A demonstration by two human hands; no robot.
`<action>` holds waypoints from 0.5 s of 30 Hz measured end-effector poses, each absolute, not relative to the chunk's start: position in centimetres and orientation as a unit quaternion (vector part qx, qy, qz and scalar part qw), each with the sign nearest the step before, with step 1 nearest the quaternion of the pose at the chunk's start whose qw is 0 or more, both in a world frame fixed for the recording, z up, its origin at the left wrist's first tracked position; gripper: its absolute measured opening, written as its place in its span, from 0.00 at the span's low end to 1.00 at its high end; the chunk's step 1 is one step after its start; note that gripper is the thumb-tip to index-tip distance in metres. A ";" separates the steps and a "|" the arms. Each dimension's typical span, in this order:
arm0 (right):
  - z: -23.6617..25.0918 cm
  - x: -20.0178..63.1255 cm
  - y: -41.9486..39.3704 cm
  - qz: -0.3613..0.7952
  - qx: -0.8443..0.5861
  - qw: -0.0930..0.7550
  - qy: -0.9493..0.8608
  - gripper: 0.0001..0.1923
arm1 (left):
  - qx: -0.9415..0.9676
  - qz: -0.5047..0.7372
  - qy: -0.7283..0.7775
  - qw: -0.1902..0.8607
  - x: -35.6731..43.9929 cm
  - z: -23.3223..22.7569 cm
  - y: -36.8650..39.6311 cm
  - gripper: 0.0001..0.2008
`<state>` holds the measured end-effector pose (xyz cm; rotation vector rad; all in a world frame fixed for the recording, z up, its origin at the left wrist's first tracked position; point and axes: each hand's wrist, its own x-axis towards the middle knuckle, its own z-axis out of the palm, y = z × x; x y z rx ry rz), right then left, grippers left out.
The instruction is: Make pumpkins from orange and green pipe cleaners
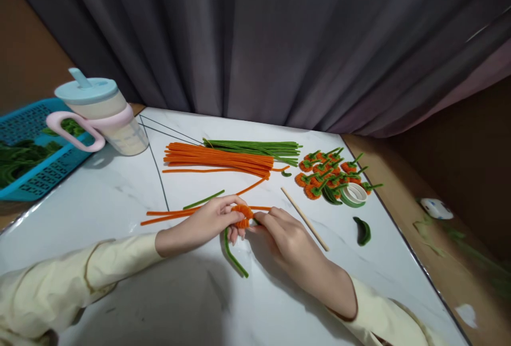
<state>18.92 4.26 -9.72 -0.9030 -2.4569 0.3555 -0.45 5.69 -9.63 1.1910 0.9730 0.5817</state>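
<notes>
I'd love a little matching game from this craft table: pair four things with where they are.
Things:
1. orange coil
2. wooden stick
3. lidded cup
4. blue basket

Places:
A. far left, off the white table
B. between both hands
C. back left of the table
D. just right of the right hand

Pairs: 1-B, 2-D, 3-C, 4-A

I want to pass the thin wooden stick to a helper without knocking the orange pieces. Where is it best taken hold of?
Probably the near end of the wooden stick, coming from the right. It lies flat and slanted on the white table; its far end points toward the pile of finished orange pieces, while the near end has bare table beside it. A fingertip pinch grip suits its thin shaft.
</notes>
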 end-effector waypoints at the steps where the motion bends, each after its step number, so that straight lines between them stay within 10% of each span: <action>1: -9.7 18.9 4.2 0.122 -0.328 0.246 -0.904 0.09 | 0.530 0.259 0.436 0.680 -0.4 -9.6 5.6 0.06; 15: -2.5 19.4 7.9 0.158 -0.376 0.172 -0.897 0.07 | 0.782 0.250 0.419 0.388 1.6 -3.7 9.1 0.09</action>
